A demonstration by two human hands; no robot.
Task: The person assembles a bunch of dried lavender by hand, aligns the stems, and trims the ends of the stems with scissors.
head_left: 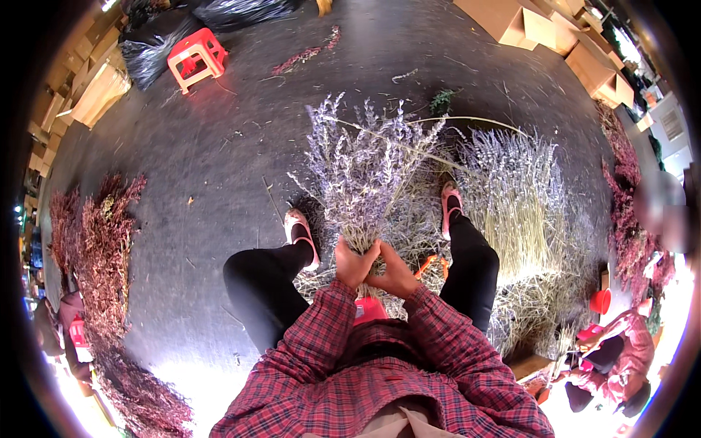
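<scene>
"Dark floor (219, 160) spreads beneath dried flowers on several sides. What lines the far left?"

"Cartons (102, 91), stacked and overlapping too much to count, and, nearer, one long heap of red stems (109, 255)."

"Moving right?"

"Black plastic bags (153, 47), at least two, bulge at the back. One red stool (197, 58) stands just beside them."

"And at centre?"

"One worker in a plaid shirt (299, 350), two pink shoes set well apart: the left shoe (299, 233) and the right shoe (450, 208). One bunch (358, 168) of lavender is held out between them, blossoms pointing away from the body, above loose stems (418, 219) on the floor."

"State of the grip?"

"Left hand (353, 264) is closed around the bunch at its stems. Right hand (396, 273), touching the left, also grips the stems; some fingers are hidden. One orange thing (434, 263) lies just right of it, too obscured to name."

"Far right?"

"One lavender pile (511, 175) lies beside the right shoe, heads together. Past it: open boxes (595, 69), at least two; one red bucket (600, 301); one co-worker (634, 350), bent low; and one more red heap (626, 175)."
</scene>
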